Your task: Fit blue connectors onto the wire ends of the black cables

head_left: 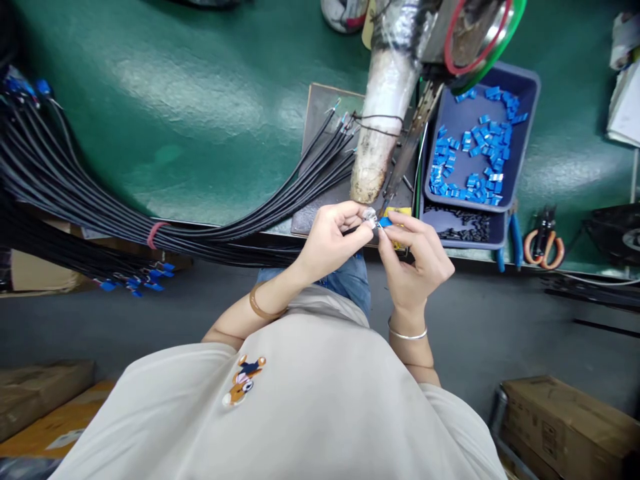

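Observation:
In front of my body, my left hand [330,239] is closed in a pinch on the end of a black cable, with silvery strands or foil showing at the fingertips. Close beside it, my right hand [414,257] pinches a small blue connector [385,221] and what looks like a thin wire. Thumbs and fingertips of both hands almost meet, so the exact joint between cable and connector is partly hidden. Just above the fingers, a dark metal rod [411,148], perhaps a soldering iron, points down next to a stained whitish tube [373,127].
A bundle of black cables [210,233] runs left along the table edge, tied with a pink band [156,235]. Right of the tube stand a tray [531,120] of blue connectors and another tray [495,239] of small black pieces. Blue-handled pliers [515,240] and orange-handled scissors [545,250] lie beside them.

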`<state>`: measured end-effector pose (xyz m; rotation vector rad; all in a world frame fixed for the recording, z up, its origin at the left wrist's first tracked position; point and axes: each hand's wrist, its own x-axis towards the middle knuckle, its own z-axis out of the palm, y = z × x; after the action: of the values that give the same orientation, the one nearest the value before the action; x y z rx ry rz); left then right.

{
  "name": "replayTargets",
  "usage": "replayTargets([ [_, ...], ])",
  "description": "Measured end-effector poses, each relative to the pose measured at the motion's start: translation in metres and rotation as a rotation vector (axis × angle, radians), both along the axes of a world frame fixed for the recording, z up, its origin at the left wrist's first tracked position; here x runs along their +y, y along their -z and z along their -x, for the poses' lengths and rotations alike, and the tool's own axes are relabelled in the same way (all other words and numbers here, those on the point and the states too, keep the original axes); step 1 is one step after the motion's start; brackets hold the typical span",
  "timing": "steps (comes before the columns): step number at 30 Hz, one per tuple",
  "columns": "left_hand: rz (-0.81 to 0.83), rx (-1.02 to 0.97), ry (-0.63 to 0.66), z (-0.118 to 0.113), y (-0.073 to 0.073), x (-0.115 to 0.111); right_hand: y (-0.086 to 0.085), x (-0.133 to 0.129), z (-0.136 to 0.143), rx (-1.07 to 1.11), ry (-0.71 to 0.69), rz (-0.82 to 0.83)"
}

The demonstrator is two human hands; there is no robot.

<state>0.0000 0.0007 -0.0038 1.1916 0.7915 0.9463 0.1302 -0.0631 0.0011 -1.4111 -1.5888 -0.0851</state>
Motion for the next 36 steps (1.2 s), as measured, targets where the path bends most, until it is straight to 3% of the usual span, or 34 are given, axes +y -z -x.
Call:
replayTargets([
  [8, 0.029, 0.042, 0.08, 0.001, 0.001, 0.0, 0.001, -0.004, -0.002, -0.069, 0.015, 0.012],
  [11, 0.004, 0.074, 0.133, 0.004, -0.001, -0.002, -0.003, -0.006, -0.004, -0.013, 0.065, 0.1],
  [14, 0.014, 0.076, 0.141, 0.007, -0.002, -0.004, -0.005, -0.007, -0.003, 0.162, 0.084, 0.251],
  [18, 0.081, -0.034, 0.076, 0.012, -0.004, -0.004, -0.005, -0.006, -0.004, 0.543, -0.094, 0.451],
  [20, 0.119, -0.061, 0.1, 0.015, -0.005, -0.004, -0.006, -0.007, -0.004, 0.614, -0.131, 0.512],
  [25, 0.186, -0.077, 0.174, 0.018, -0.005, -0.005, -0.013, -0.016, 0.002, 0.337, 0.085, 0.293],
  [28, 0.187, -0.101, 0.192, 0.019, -0.004, -0.006, -0.014, -0.021, 0.006, 0.222, 0.048, 0.299],
  [36, 0.175, -0.096, 0.234, 0.021, -0.002, -0.007, -0.011, -0.023, 0.004, 0.31, 0.027, 0.378],
])
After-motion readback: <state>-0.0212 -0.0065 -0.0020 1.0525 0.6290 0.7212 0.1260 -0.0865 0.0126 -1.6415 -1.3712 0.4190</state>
